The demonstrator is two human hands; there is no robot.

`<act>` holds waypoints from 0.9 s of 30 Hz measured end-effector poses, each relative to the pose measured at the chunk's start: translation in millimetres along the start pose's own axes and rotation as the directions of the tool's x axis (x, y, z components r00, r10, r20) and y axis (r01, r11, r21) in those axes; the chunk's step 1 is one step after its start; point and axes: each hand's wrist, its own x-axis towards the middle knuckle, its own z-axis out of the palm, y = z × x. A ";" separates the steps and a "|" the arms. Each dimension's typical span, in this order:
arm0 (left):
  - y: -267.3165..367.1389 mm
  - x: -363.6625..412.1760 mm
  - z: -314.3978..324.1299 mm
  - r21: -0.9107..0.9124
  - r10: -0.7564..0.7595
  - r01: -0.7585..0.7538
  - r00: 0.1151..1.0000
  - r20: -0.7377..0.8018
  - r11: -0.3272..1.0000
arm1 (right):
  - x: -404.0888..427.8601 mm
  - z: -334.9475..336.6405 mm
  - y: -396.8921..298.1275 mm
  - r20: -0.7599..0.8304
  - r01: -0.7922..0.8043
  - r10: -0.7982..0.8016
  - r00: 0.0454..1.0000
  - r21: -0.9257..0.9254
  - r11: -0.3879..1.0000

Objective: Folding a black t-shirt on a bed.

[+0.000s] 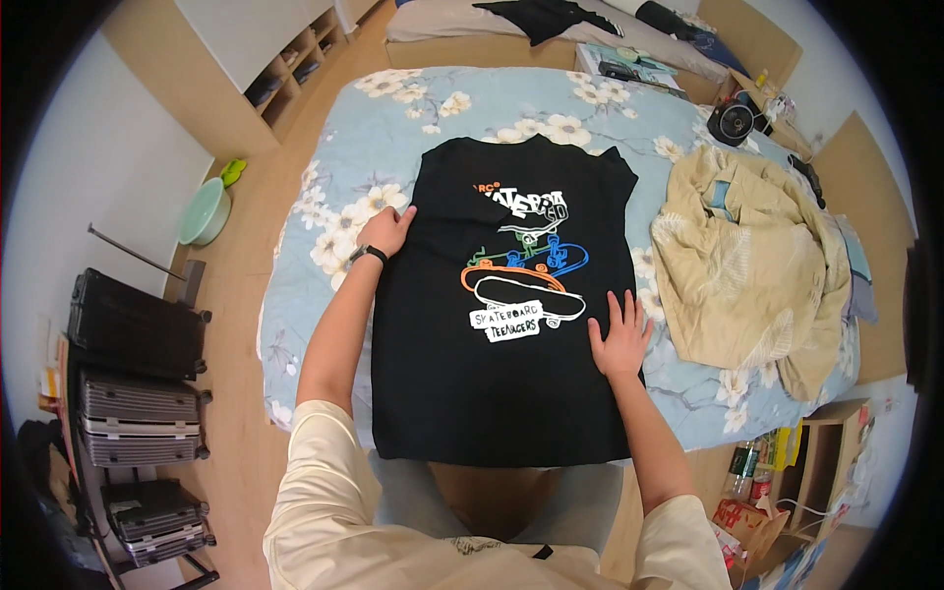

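Note:
A black T-shirt [501, 398] with a colourful skateboard print and white lettering lies spread on the bed, its hem hanging over the edge nearest me. Its sleeves do not show. My left hand [385, 230], with a dark watch on the wrist, rests at the shirt's upper left edge. Its fingers are curled down and partly hidden, so I cannot tell whether they pinch the cloth. On the lower right edge of the shirt my right hand [621, 339] lies flat with fingers spread. Small creases run across the chest beside my left hand.
The bed has a blue floral sheet [332, 184]. To the right lies a crumpled beige quilt [745, 273], with a small black fan [732, 122] beyond. Suitcases [140, 413] and a green basin [205, 212] stand left. A paper bag [748, 520] and bottles [743, 464] stand lower right.

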 end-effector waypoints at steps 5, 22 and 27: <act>-3.6 3.5 5.4 0.242 0.017 -0.010 0.999 -0.028 0.970 | 1.4 -3.1 4.8 -0.001 -0.006 0.006 1.000 -0.019 1.000; 70.6 108.5 36.6 0.021 -0.117 0.126 0.961 -0.249 0.992 | 3.0 -0.5 2.6 0.015 0.019 -0.019 1.000 -0.002 1.000; 37.6 119.4 28.1 -0.002 -0.113 0.118 0.940 -0.321 0.993 | 4.1 1.1 -2.7 0.027 0.024 -0.024 0.999 0.003 1.000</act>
